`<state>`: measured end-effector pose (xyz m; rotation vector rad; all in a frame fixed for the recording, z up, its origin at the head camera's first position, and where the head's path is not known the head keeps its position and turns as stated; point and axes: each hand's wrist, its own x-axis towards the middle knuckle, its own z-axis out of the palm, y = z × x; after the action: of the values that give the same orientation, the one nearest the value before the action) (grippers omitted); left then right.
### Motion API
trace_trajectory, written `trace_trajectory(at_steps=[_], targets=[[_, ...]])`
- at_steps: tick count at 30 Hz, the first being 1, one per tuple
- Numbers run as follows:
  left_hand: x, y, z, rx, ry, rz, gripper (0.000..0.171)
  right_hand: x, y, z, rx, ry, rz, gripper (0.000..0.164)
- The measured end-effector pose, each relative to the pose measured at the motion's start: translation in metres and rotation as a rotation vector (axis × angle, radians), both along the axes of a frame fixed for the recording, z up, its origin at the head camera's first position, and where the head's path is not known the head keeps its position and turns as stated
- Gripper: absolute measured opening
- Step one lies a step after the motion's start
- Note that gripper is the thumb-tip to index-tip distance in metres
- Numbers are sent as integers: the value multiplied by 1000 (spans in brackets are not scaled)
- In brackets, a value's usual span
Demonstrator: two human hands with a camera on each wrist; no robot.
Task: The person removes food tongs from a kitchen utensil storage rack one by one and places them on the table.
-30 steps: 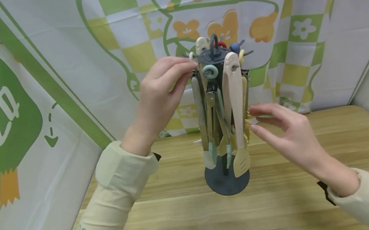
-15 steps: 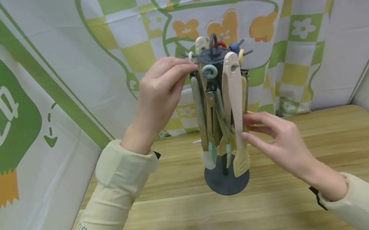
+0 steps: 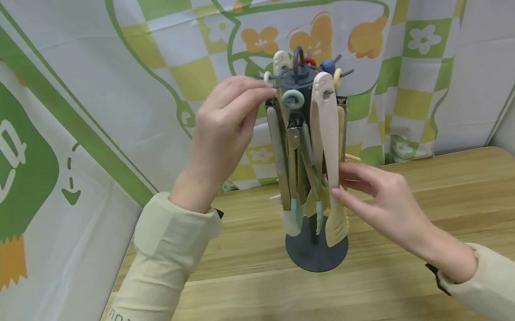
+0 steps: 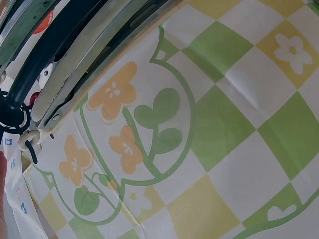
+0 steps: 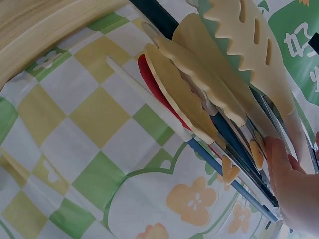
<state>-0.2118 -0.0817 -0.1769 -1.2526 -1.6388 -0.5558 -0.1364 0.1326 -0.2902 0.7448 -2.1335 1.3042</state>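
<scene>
A dark rotating utensil rack (image 3: 318, 252) stands upright on the table, hung with several kitchen tongs. At its upper left, my left hand (image 3: 226, 123) pinches the edge of the rack's top, where a hook is; the fingertips partly hide the contact. My right hand (image 3: 381, 196) holds the cream slotted-head tongs (image 3: 329, 131) low on the handle, thumb in front and fingers behind. These tongs still hang from their hook by the handle's hole. In the right wrist view their slotted, saw-edged head (image 5: 254, 45) shows beside my right fingers (image 5: 276, 154).
Mint-tipped tongs (image 3: 301, 147) hang by a green ring (image 3: 293, 100) beside the held pair. Yellow tongs (image 5: 199, 74) and a red-edged pair hang behind. The wooden table (image 3: 242, 311) carries the rack; a patterned cloth (image 3: 187, 47) hangs behind it.
My right hand has moved left and slightly down, from beside the yellow tongs onto the cream slotted-head tongs' handle. My left hand has stayed at the rack's top.
</scene>
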Motion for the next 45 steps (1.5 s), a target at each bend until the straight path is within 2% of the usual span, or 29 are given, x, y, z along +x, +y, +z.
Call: trace_trajectory(at_steps=[10, 17, 22, 31, 38, 45], targets=[[1, 0, 0, -11, 2, 5, 19, 0, -2, -1, 15, -68, -35, 29], [-1, 0, -1, -5, 10, 9, 19, 0, -4, -5, 0, -73, -6, 31], [-1, 0, -2, -3, 8, 12, 19, 0, -5, -7, 13, -86, 20, 39], [0, 0, -2, -4, 14, 14, 20, -2, -7, -9, -11, -200, 154, 53], [0, -1, -2, -1, 12, 17, 20, -5, -6, -12, -20, -271, 258, 47], [-1, -1, -2, -4, 6, 25, 20, -6, -7, -16, -56, -216, 310, 39]])
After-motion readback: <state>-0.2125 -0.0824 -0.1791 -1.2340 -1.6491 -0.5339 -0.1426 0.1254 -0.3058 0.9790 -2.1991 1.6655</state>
